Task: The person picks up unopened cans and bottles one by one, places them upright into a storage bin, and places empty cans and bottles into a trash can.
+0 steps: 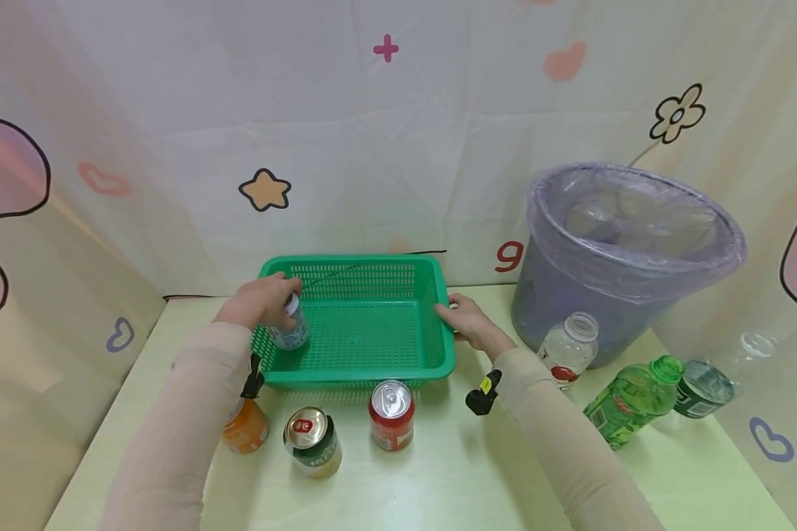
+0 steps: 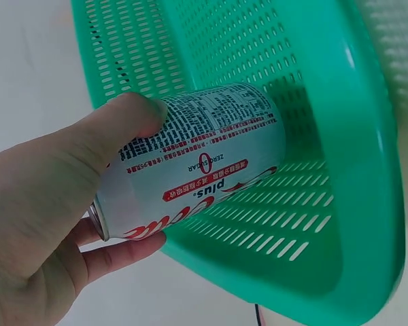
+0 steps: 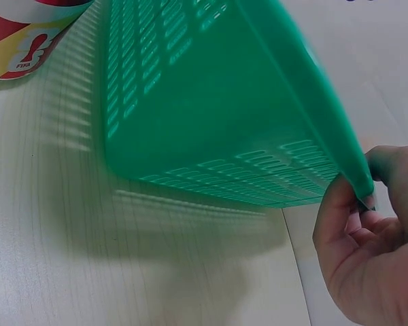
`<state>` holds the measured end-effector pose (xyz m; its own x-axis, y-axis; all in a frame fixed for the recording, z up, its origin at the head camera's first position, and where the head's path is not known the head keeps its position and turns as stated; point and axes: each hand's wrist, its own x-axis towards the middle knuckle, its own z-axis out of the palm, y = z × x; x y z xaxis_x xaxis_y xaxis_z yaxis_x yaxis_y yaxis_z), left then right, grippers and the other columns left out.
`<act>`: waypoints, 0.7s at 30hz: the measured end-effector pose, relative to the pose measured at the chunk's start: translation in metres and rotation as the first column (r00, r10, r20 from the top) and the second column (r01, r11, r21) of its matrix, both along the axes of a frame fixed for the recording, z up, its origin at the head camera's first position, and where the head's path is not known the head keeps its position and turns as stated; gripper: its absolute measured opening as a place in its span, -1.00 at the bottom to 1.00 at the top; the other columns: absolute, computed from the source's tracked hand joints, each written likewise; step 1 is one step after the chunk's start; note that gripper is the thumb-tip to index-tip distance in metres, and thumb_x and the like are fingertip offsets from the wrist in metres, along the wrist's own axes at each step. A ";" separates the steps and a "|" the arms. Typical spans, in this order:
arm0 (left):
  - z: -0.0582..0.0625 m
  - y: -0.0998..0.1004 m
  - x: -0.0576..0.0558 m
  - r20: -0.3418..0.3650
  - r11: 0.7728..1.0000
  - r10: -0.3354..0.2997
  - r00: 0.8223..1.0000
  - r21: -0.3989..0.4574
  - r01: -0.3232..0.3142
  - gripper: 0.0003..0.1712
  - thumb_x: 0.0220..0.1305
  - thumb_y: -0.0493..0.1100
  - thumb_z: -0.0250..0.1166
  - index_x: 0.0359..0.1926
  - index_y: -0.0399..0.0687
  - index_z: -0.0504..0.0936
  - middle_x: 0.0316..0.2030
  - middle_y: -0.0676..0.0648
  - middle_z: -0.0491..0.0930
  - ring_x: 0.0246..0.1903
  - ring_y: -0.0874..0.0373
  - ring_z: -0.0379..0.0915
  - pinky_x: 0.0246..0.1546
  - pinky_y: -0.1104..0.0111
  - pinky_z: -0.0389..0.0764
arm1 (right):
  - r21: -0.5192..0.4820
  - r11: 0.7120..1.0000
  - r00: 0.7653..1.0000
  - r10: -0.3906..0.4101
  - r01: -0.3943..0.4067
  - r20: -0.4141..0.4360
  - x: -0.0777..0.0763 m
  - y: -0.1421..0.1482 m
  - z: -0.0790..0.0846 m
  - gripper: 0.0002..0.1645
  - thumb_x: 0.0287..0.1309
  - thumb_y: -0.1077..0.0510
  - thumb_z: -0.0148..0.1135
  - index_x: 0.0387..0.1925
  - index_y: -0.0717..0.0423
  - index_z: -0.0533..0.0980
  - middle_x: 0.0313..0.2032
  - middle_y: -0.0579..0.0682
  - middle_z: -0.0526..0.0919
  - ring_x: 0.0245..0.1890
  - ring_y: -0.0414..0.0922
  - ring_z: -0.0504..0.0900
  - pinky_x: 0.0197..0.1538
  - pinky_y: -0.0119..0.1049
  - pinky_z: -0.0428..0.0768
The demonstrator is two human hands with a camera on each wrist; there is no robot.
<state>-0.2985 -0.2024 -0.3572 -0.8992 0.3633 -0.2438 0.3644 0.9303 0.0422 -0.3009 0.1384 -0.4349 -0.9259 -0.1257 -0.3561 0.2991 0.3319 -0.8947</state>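
Green plastic forms the basket (image 1: 365, 377) at the centre of the head view. Inside its left end, the left hand (image 1: 260, 304) has its fingers clamped on a white can (image 1: 291, 335); whether the can touches the bottom, I cannot tell. At the right end, the right hand (image 1: 469, 323) pinches the rim between thumb and fingers. Just in front stands a red can (image 1: 392, 426); lower left are a dark green can (image 1: 314, 446) and an orange can (image 1: 247, 428), partly hidden by the left sleeve (image 1: 179, 413). Right of frame, a bin (image 1: 564, 295) rises behind three bottles (image 1: 634, 402) on the tabletop (image 1: 438, 479).
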 end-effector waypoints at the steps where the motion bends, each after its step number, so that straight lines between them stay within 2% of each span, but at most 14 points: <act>1: -0.001 0.000 0.000 0.002 1.000 0.003 1.000 0.001 -0.003 -0.45 0.04 -0.07 0.37 0.05 -0.10 0.41 -0.17 -0.15 0.38 -0.27 0.04 0.37 -0.31 0.21 0.51 | 0.002 1.000 1.000 0.002 -0.002 0.001 0.000 0.000 0.000 -0.55 0.31 0.06 -0.05 0.12 0.24 0.22 0.00 0.22 0.45 -0.21 -0.07 0.58 -0.20 -0.20 0.63; 11: -0.010 -0.001 -0.004 0.013 0.999 0.039 0.999 0.037 -0.040 -0.45 0.01 -0.08 0.37 0.03 -0.10 0.42 -0.19 -0.16 0.38 -0.29 0.02 0.36 -0.38 0.23 0.49 | 0.011 1.000 1.000 0.003 -0.003 0.004 -0.002 -0.001 -0.001 -0.54 0.32 0.05 -0.04 0.12 0.24 0.22 0.02 0.22 0.44 -0.17 -0.05 0.58 -0.16 -0.17 0.63; 21: -0.019 0.000 -0.006 0.026 0.997 0.069 0.997 0.028 -0.069 -0.45 0.06 -0.05 0.35 0.06 -0.10 0.40 -0.13 -0.20 0.37 -0.25 0.00 0.37 -0.30 0.17 0.49 | -0.002 1.000 1.000 0.011 -0.011 -0.014 0.001 0.001 -0.001 -0.56 0.33 0.05 -0.06 0.10 0.24 0.23 -0.02 0.22 0.47 -0.22 -0.07 0.60 -0.27 -0.27 0.62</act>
<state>-0.3046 -0.2022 -0.3765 -0.9162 0.3079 -0.2565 0.2980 0.9514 0.0777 -0.2999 0.1389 -0.4356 -0.9293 -0.1372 -0.3428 0.2827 0.3329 -0.8996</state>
